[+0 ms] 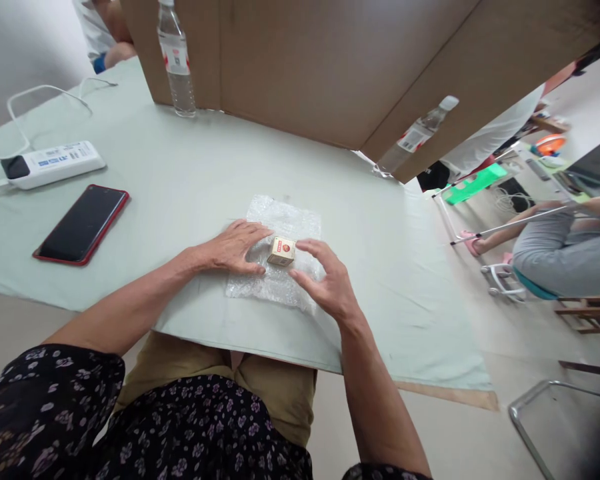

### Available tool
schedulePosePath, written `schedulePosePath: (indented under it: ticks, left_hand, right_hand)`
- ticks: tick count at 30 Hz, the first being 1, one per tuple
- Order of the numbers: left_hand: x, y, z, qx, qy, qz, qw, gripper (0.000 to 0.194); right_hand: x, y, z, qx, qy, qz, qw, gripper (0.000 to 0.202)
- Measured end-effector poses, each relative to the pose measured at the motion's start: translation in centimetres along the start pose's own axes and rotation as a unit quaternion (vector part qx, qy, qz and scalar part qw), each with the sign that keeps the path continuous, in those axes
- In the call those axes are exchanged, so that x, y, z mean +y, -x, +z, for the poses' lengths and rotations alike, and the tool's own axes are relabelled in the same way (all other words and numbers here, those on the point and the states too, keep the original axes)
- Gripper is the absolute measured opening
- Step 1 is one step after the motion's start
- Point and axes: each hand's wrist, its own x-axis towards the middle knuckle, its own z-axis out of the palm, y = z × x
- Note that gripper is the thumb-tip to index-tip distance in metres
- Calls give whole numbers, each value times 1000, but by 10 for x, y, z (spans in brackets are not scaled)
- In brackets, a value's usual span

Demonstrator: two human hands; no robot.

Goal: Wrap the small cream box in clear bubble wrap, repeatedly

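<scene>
A small cream-coloured box (282,251) with a red label sits near the middle of a sheet of bubble wrap (265,288), which lies flat on the table. To the left of the box is my left hand (236,248), fingers and thumb spread, its fingertips over the wrap. My right hand (326,279) curves around the right side with thumb and fingers apart; its fingertips come close to the box, and whether they touch it I cannot tell.
The table (400,280) has a pale green cloth. At left lie a phone (83,223) and a white power strip (55,163) with cables. A cardboard panel (290,67) stands behind, with water bottles (176,63) at its left and right (413,137). A seated person (565,250) is at right.
</scene>
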Motion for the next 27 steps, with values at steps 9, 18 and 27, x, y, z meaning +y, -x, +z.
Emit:
schedulePosePath:
  ticks: [9,18,27]
  left_hand:
    - [-3,-5,0,100,82,-18,991,64]
    - [11,-1,-12,109,240,13,964,63]
    - [30,-9,2,187,275,-85,939,24]
  right_hand:
    - [-29,52,21,-46,295,-115,947,26]
    - [-16,12,17,79,167,-12,983,13]
    - [13,-32,11,26,-88,145,985,15]
